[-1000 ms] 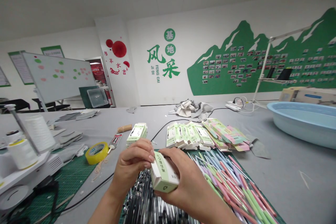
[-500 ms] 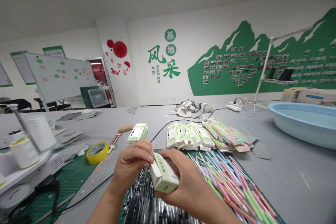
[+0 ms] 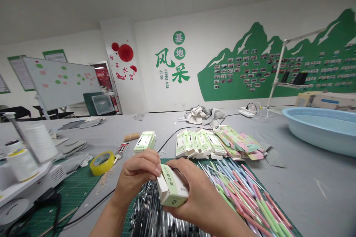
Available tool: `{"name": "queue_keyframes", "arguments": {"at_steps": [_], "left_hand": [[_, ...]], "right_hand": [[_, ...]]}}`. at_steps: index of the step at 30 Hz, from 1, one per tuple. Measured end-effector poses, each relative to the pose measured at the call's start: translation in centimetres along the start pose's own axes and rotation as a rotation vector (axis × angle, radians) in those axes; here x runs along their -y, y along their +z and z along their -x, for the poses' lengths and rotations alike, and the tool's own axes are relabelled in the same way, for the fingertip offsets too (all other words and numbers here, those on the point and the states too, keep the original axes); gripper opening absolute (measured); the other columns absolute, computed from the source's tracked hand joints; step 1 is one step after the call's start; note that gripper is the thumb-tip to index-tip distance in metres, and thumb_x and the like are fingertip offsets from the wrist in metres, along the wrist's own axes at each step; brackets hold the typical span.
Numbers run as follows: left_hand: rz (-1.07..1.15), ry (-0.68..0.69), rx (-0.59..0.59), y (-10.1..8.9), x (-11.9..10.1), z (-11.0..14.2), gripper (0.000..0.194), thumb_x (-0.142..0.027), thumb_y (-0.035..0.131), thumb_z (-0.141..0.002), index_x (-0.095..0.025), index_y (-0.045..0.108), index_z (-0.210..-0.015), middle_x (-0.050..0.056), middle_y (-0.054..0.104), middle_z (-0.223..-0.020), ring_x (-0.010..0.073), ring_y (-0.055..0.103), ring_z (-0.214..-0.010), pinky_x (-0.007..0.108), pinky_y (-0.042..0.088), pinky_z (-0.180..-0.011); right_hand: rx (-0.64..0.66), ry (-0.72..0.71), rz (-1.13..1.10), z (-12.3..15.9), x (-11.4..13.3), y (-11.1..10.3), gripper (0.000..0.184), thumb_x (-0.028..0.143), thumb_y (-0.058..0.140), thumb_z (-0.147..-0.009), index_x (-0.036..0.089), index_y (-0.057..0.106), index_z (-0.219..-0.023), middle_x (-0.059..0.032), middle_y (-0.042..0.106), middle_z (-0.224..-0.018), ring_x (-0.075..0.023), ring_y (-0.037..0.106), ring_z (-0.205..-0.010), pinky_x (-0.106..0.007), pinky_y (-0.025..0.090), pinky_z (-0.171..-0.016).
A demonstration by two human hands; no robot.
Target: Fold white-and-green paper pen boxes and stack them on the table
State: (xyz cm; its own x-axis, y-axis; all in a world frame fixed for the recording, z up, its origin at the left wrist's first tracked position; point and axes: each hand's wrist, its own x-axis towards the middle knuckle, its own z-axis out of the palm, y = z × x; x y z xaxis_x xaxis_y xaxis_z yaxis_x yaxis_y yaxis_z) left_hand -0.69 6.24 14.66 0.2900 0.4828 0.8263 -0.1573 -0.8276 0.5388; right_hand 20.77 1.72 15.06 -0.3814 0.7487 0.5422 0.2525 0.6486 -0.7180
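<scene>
- Fingertips (image 3: 157, 170) of our left hand (image 3: 136, 177) press together on the upper end of the small green-and-white box (image 3: 171, 189), pinching at its flap, it seems, though the flap itself is hidden under them.
- Our right hand (image 3: 198, 196) wraps the box from below and behind, fingers curled shut on it, which steadies it in the air above the cutting mat (image 3: 75, 189).
- Beneath lies a heap of dark pens (image 3: 155, 216), partly cut off by the lower edge; to the right, pastel pens (image 3: 244, 196) fan out.
- Farther off, filled boxes (image 3: 198, 142) lie in a row and one stack (image 3: 144, 141) stands apart, within easy reach.
- Yellow tape (image 3: 102, 162) rests at the left; a blue basin (image 3: 322, 127) sits at far right.
- We cannot tell what the box contains.
</scene>
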Motion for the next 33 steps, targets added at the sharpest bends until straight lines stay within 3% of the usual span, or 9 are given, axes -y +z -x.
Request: {"name": "queue_keyframes", "arguments": {"at_steps": [6,10,14,22,28,30,33], "left_hand": [[-0.082,-0.033,0.126,-1.1,-0.7,-0.1,0.007,-0.027,0.076,-0.088,-0.023,0.081,-0.090,0.005,0.072,-0.080,0.0207,0.065,-0.084,0.036,0.052,-0.085],[-0.138,-0.118,0.112,-1.1,-1.4,-0.2,0.015,-0.015,0.074,-0.088,-0.024,0.078,-0.100,0.005,0.072,-0.092,0.0193,0.066,-0.091,0.031,0.054,-0.085],[-0.225,-0.132,0.106,-1.1,-2.0,-0.4,0.013,-0.015,0.076,-0.087,-0.024,0.078,-0.096,0.004,0.069,-0.100,0.0167,0.065,-0.093,0.026,0.053,-0.086],[-0.193,-0.108,0.205,-1.5,-2.0,-0.6,0.017,-0.014,0.073,-0.088,-0.025,0.079,-0.100,0.004,0.073,-0.093,0.0198,0.066,-0.092,0.032,0.052,-0.088],[-0.032,-0.173,0.131,-0.8,-1.2,-0.3,0.010,-0.018,0.078,-0.085,-0.024,0.080,-0.093,0.005,0.071,-0.089,0.0192,0.063,-0.088,0.030,0.050,-0.082],[0.086,-0.232,0.084,-0.1,-0.8,-0.1,0.003,-0.023,0.078,-0.085,-0.023,0.079,-0.088,0.005,0.068,-0.087,0.0189,0.061,-0.088,0.030,0.048,-0.081],[0.281,-0.374,-0.029,1.3,-0.1,0.2,0.008,-0.027,0.079,-0.084,-0.021,0.074,-0.083,0.003,0.060,-0.084,0.0160,0.055,-0.083,0.025,0.044,-0.076]], "right_hand": [[0.023,-0.037,0.051,0.1,-0.1,-0.1,0.059,0.011,0.082,-0.065,0.027,0.062,-0.117,0.0028,0.061,-0.106,-0.0167,0.055,-0.095,-0.025,0.042,-0.080],[0.023,-0.030,0.065,0.1,-0.3,-0.2,0.059,0.012,0.083,-0.067,0.028,0.061,-0.119,0.0027,0.061,-0.107,-0.0167,0.054,-0.095,-0.025,0.041,-0.080],[0.029,-0.028,0.105,0.1,-0.5,-0.3,0.059,0.012,0.083,-0.067,0.028,0.061,-0.119,0.0033,0.060,-0.107,-0.0166,0.054,-0.095,-0.025,0.040,-0.080],[0.077,-0.013,0.167,0.0,0.0,-0.7,0.054,0.011,0.081,-0.066,0.025,0.062,-0.115,0.0011,0.060,-0.105,-0.0183,0.052,-0.095,-0.025,0.040,-0.080],[0.159,0.000,0.081,-0.1,0.1,-0.7,0.059,0.011,0.085,-0.063,0.024,0.062,-0.116,0.0017,0.060,-0.106,-0.0175,0.053,-0.096,-0.026,0.041,-0.081],[0.165,0.008,0.039,-0.1,0.1,-0.7,0.064,0.010,0.086,-0.062,0.026,0.061,-0.118,0.0022,0.060,-0.108,-0.0173,0.054,-0.098,-0.026,0.041,-0.083],[0.153,0.023,0.046,-0.1,-0.1,-0.6,0.065,0.011,0.088,-0.062,0.026,0.061,-0.119,0.0018,0.059,-0.109,-0.0179,0.054,-0.098,-0.026,0.041,-0.083]]}}
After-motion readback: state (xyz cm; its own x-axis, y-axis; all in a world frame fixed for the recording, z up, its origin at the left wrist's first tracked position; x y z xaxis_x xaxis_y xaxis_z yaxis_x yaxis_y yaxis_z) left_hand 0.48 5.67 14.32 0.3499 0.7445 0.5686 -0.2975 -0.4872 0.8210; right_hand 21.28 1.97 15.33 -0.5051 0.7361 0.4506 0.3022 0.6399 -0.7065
